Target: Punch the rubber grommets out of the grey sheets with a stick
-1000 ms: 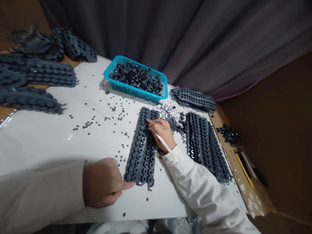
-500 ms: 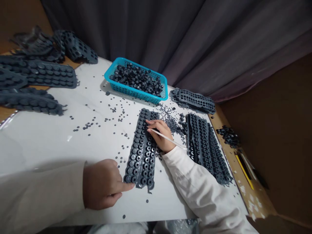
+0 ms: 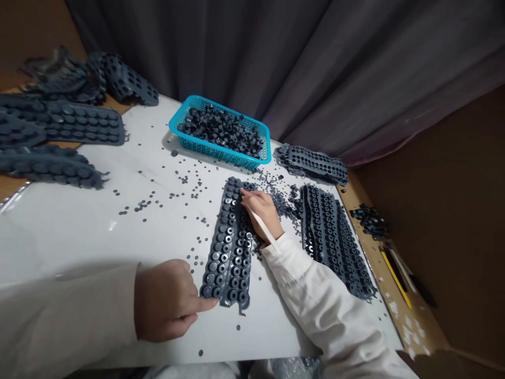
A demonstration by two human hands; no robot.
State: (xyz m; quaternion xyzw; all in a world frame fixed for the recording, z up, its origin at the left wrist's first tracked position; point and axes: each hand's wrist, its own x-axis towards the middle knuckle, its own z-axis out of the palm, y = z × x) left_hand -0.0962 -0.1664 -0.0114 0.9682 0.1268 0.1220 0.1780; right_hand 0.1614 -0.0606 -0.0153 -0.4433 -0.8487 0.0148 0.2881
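Note:
A dark grey moulded rubber sheet (image 3: 224, 247) with rows of round, ring-topped studs lies lengthwise on the white table. My left hand (image 3: 169, 300) has its index finger stretched out, the tip pressing the sheet's near left corner; its other fingers are curled in with nothing visible in them. Over the upper part of the sheet, my right hand (image 3: 262, 210) pinches a thin white stick (image 3: 265, 227) like a pen. The stick's working tip is hidden by the fingers, close to the studs. Small dark discs (image 3: 282, 202) are scattered around the sheet.
Behind the sheet stands a blue basket (image 3: 221, 152) filled with small dark rubber pieces. Stacked studded sheets (image 3: 335, 237) lie to the right, a perforated stack (image 3: 315, 164) beyond them, more sheets (image 3: 84, 121) at far left. A yellow-handled tool (image 3: 394, 276) rests on the right edge.
My right hand has shifted slightly up and right over the sheet, and the white stick now stands steeper in its grip. My left hand stays at the near corner.

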